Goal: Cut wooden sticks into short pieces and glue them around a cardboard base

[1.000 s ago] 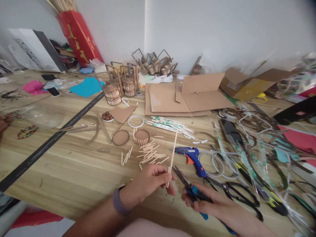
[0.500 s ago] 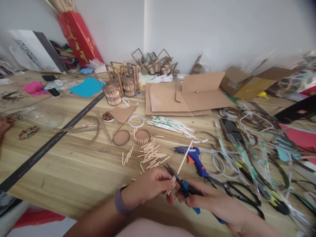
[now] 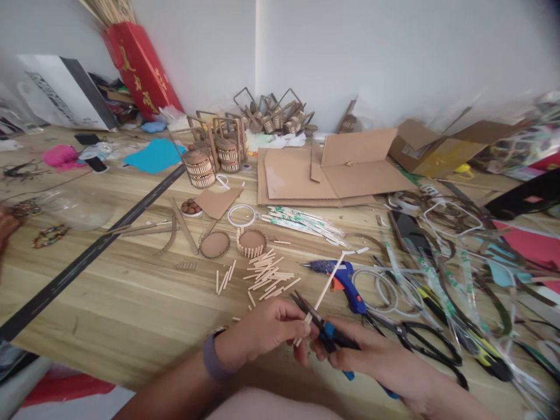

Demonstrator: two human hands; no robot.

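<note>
Between the fingers of my left hand (image 3: 280,328) is a thin wooden stick (image 3: 329,284), slanting up to the right. My right hand (image 3: 363,350) is closed around blue-and-black handled pliers-like cutters (image 3: 328,332), whose parted jaws lie across the stick just above my left fingertips. Beyond my hands lies a heap of short cut wooden sticks (image 3: 269,274). A round cardboard base (image 3: 252,240) behind it has short sticks standing along part of its rim. Beside that is another cardboard disc (image 3: 214,244) with a dark edge.
A blue glue gun (image 3: 345,280) and black scissors (image 3: 424,344) lie to the right, near tangled strips and coils. Flattened cardboard (image 3: 301,175) and small lidded baskets (image 3: 199,166) stand farther back. Another person's hand (image 3: 6,224) shows at the left edge.
The stick's upper end has tilted slightly down to the right. Both hands and the cutters stay almost in place.
</note>
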